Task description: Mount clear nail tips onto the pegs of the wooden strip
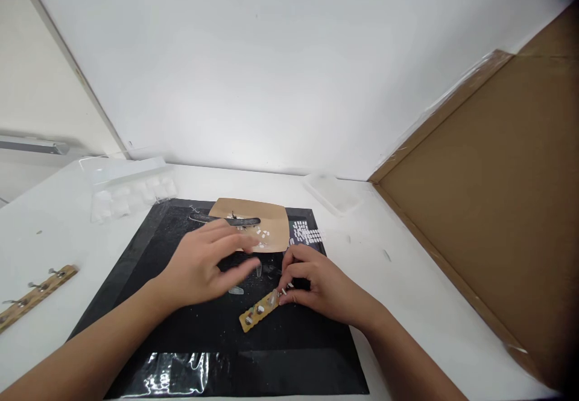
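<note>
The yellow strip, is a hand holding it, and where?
The right hand is at the right end of the yellow strip, but whether it grips it can't be told. The left hand holds nothing.

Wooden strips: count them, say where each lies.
2: one strip on the black mat, by the right hand; another strip on the white table, left of the mat, partly out of frame.
</note>
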A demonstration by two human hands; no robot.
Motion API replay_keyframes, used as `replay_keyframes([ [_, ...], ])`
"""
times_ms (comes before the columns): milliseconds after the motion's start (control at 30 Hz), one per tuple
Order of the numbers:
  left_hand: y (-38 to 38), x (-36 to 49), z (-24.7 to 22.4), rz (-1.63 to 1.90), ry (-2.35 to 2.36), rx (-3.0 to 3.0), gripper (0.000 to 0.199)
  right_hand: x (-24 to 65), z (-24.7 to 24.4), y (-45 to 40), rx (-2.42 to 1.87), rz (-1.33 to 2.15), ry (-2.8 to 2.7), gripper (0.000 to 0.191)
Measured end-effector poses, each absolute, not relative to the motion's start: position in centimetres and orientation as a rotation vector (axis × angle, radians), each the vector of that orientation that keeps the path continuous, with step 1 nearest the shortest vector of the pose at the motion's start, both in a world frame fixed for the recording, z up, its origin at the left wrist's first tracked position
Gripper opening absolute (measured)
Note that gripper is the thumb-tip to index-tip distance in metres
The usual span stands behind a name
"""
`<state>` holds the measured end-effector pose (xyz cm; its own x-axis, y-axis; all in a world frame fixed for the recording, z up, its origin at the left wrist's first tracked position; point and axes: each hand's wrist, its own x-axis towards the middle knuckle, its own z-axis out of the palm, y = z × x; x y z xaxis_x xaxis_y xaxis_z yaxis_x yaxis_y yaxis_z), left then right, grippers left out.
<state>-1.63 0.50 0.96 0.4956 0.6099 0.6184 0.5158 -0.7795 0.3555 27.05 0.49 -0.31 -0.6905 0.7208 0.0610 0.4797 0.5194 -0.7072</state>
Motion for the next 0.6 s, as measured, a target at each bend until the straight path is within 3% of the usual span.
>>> replay_keyframes([
  [267, -2.2, 0.7, 0.4, 0.527, 0.922, 2.69, 0.065, 27.6, 0.0, 0.5, -0.993, 1.005, -2.436, 0.011],
  [400, -2.3, 1.0, 0.0, 0.414, 0.962, 2.712, 0.062, 27.6, 0.1, 0.4, -0.997, 1.009, -2.452, 0.013],
  [600, -2.4, 0.9, -0.2, 0.362, 0.984, 2.721, 0.043, 27.3, -0.1, 0.4, -0.978, 1.027, -2.44, 0.009],
])
